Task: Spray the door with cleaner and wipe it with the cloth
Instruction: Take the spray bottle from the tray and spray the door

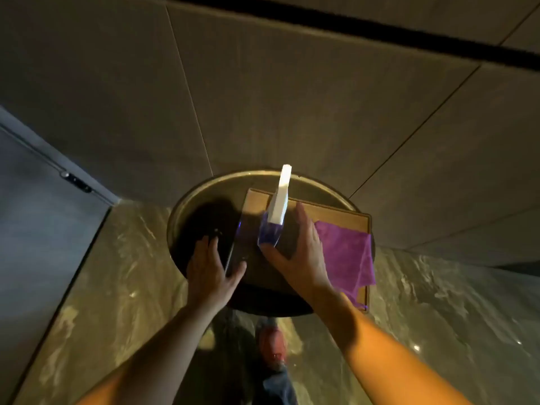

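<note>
A spray bottle [276,217] with a white head and purple liquid stands on a wooden tray [339,213] on a round dark table [204,217]. A purple cloth [347,252] lies on the tray's right part, with one corner hanging over the near edge. My right hand [301,255] is spread just right of the bottle, between it and the cloth; its thumb is at the bottle's base and its fingers are straight, not wrapped around it. My left hand [211,268] hovers with fingers apart over the table at the tray's left edge. A grey door panel [38,217] is at the left.
The table has a raised brass-coloured rim [233,175] and stands against a beige panelled wall [292,97]. A small metal fitting [76,181] sits on the door's frame. The floor [438,317] is glossy marble. My shoe [273,349] shows below the table.
</note>
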A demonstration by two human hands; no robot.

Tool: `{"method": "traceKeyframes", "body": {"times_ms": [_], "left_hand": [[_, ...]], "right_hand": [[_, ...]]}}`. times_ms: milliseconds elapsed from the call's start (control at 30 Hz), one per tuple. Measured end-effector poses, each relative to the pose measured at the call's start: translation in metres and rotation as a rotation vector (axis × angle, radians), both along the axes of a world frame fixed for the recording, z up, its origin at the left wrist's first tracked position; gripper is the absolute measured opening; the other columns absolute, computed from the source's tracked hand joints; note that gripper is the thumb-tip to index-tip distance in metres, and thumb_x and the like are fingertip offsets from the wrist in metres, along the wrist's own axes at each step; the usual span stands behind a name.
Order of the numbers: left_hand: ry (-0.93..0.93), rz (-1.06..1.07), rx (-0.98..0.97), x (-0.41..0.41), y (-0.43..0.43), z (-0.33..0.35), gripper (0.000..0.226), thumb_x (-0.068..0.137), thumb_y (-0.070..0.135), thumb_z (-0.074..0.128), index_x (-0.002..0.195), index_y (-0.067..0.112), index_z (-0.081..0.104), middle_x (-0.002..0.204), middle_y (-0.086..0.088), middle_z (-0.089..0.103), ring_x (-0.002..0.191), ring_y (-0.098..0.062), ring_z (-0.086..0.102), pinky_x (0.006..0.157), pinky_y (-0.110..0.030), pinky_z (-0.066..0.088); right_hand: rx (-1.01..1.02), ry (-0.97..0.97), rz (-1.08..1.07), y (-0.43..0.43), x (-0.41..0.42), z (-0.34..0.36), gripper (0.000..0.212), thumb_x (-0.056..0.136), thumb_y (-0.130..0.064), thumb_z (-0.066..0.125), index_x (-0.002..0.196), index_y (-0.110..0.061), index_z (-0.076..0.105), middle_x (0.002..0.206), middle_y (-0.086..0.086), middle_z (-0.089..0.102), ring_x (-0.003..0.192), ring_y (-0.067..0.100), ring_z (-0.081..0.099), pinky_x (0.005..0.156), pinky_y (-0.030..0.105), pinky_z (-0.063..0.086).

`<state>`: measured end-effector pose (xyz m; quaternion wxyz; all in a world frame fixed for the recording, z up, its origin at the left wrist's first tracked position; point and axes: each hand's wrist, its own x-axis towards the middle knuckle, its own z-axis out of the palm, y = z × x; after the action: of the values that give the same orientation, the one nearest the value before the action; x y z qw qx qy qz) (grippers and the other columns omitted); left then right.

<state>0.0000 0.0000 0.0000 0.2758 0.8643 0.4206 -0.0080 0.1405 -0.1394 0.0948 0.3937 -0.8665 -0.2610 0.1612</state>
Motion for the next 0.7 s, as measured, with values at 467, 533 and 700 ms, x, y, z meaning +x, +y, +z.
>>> {"method": "traceKeyframes", "body": {"times_ms": [467,533,700], "left_hand": [[0.017,0.058,0.272,0.02,-0.004,-0.054,0.08,0.09,0.061,0.045,0.152,0.011,0.038,0.163,-0.011,0.033,0.154,-0.028,0.023,0.124,-0.05,0.02],[0.027,0.053,0.252,0.02,-0.004,-0.053,0.081,0.091,0.062,0.04,0.153,0.011,0.035,0.164,-0.011,0.03,0.155,-0.027,0.02,0.125,-0.049,0.017],[0.079,0.028,0.222,0.021,-0.001,-0.047,0.082,0.089,0.062,0.041,0.153,0.012,0.033,0.165,-0.012,0.027,0.155,-0.027,0.017,0.124,-0.052,0.02]], "right_hand": [[0.55,-0.05,0.011,0.065,0.026,-0.046,0.084,0.087,-0.031,0.069,0.152,-0.01,0.02,0.143,0.023,0.04,0.124,0.033,0.053,0.096,0.049,0.056],[0.583,-0.03,0.016,0.071,0.028,-0.044,0.08,0.088,-0.025,0.065,0.149,-0.001,0.021,0.133,0.033,0.044,0.115,0.028,0.056,0.092,0.039,0.058],[0.577,-0.035,0.032,0.085,0.037,-0.039,0.076,0.089,-0.017,0.064,0.144,0.017,0.025,0.128,0.029,0.051,0.111,0.003,0.056,0.087,0.021,0.054]]}}
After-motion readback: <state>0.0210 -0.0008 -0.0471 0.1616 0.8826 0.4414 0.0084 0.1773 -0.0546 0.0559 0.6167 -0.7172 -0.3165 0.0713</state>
